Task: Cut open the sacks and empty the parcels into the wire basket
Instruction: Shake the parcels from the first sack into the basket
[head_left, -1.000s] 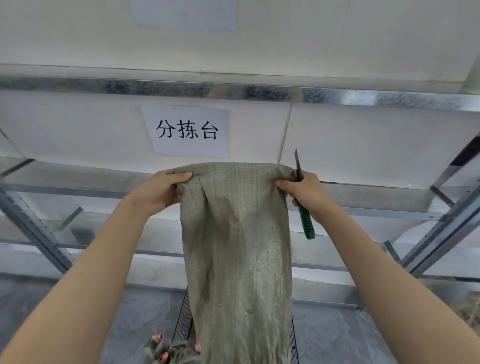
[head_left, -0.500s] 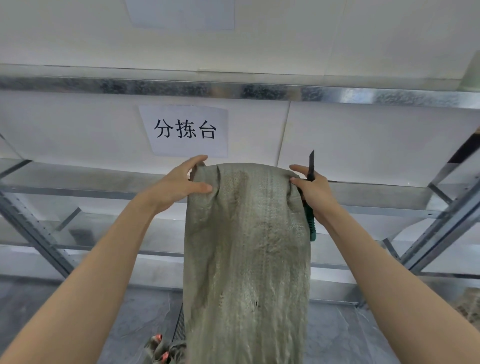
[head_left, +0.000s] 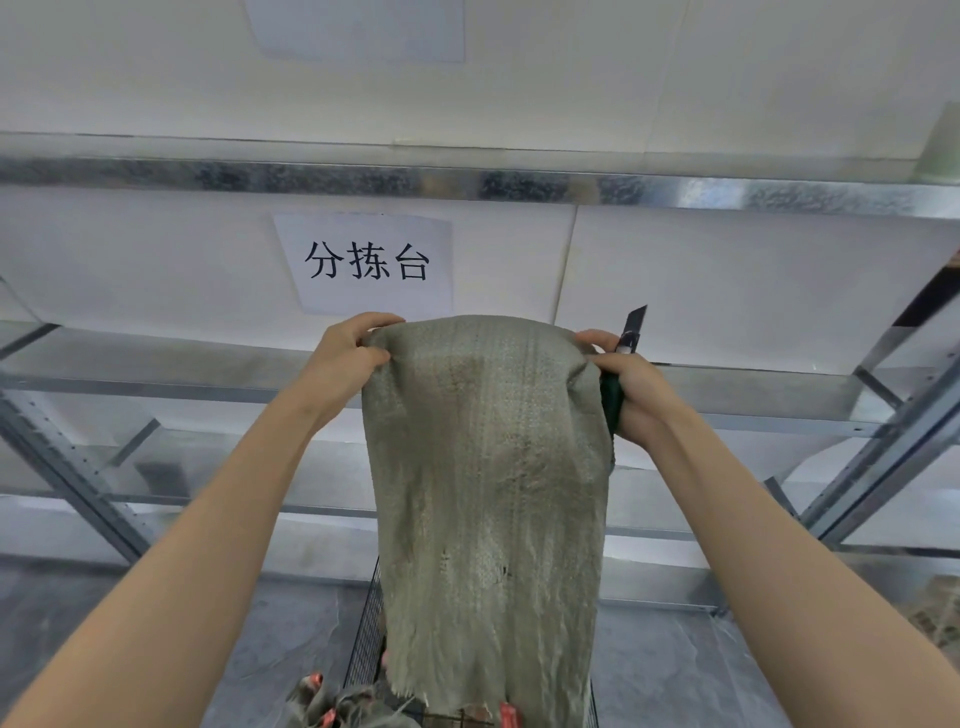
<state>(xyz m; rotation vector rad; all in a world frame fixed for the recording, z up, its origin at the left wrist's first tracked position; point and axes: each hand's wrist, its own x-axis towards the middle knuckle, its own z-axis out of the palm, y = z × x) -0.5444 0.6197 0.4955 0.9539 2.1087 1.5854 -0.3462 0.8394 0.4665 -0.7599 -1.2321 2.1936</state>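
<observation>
Left hand (head_left: 347, 353) grips sack (head_left: 488, 493) top corner; right hand (head_left: 631, 387) clenches other corner plus green knife (head_left: 626, 358), blade up. Wire basket (head_left: 366, 644) below hands.

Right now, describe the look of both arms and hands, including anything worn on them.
Both forearms are bare all the way to the frame's edge: no sleeves, gloves, watch or rings show. The left hand and right hand are bare too, nails short and unpainted as far as visible.
</observation>
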